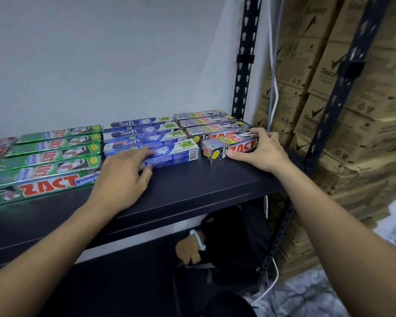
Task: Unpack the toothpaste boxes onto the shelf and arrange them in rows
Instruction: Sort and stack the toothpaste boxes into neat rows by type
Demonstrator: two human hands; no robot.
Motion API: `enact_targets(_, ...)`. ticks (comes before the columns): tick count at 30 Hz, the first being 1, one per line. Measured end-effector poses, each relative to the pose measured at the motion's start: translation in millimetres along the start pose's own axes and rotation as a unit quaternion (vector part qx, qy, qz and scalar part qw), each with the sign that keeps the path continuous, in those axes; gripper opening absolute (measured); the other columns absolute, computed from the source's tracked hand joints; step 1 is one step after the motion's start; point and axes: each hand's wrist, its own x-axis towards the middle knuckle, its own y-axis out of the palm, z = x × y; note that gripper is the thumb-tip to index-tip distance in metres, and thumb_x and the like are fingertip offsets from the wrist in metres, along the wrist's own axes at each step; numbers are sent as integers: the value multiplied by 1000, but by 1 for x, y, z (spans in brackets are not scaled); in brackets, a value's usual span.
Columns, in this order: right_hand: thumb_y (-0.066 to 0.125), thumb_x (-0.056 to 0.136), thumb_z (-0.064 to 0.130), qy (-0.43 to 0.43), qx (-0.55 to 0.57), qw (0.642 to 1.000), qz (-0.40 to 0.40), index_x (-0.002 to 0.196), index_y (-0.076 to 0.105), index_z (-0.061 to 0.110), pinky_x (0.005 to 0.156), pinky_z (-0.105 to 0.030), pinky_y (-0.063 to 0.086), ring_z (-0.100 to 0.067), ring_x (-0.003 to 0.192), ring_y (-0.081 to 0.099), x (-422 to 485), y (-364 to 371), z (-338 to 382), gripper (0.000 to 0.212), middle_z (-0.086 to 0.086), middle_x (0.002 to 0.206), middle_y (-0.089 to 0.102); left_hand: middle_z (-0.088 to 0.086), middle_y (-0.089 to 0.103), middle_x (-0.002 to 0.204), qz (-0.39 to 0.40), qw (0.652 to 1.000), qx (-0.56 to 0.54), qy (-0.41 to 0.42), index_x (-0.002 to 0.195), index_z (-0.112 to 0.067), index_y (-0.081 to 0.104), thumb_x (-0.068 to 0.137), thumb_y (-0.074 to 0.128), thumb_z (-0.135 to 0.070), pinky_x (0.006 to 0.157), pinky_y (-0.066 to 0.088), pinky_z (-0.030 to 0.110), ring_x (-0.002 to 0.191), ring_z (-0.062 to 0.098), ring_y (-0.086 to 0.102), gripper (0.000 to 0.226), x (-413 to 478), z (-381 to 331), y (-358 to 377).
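Now both hands rest on the front toothpaste boxes on the dark shelf [204, 186].
The silver Zact box [224, 148] lies nearest in the right-hand row; the right hand [266, 152] grips its right end, fingers [260, 133] curled over the top and thumb on the near face. Just left, the left hand [124, 177] lays relaxed fingers on the nearest blue Safi box [176, 154]. Green Zact boxes [46, 177] fill the left row.

My left hand [121, 179] and right hand [264, 148] are bare, left forearm [44, 243] and right forearm [341, 225] bare too down to the frame edge, slim wrists, knuckles showing, nails too small to tell.
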Motion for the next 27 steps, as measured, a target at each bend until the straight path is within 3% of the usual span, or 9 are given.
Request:
enact_targets(13, 63, 36, 95, 26, 5, 1000, 2, 144, 29, 40, 108, -51, 40, -36, 132, 42, 13, 11, 8, 126, -6, 143, 28, 3, 67, 127, 9, 1000, 7, -6, 128, -19, 61, 90, 44, -38, 94, 47, 48, 115, 32, 60, 46, 1, -3, -1)
enact_targets(20, 66, 42, 91, 15, 14, 1000, -10, 140, 33, 40, 108, -50, 40, -31, 131, 42, 13, 12, 8, 115, -5, 139, 29, 3, 67, 126, 9, 1000, 7, -5, 128, -19, 60, 90, 44, -38, 93, 48, 48, 115, 32, 60, 45, 2, -3, 0)
enact_targets(27, 63, 40, 94, 12, 8, 1000, -6, 141, 33, 41, 108, -51, 40, -30, 132, 41, 14, 13, 8, 118, -5, 141, 31, 2, 66, 127, 3, 1000, 3, -6, 128, -18, 61, 90, 44, -37, 95, 47, 49, 116, 32, 59, 46, 0, -3, 0)
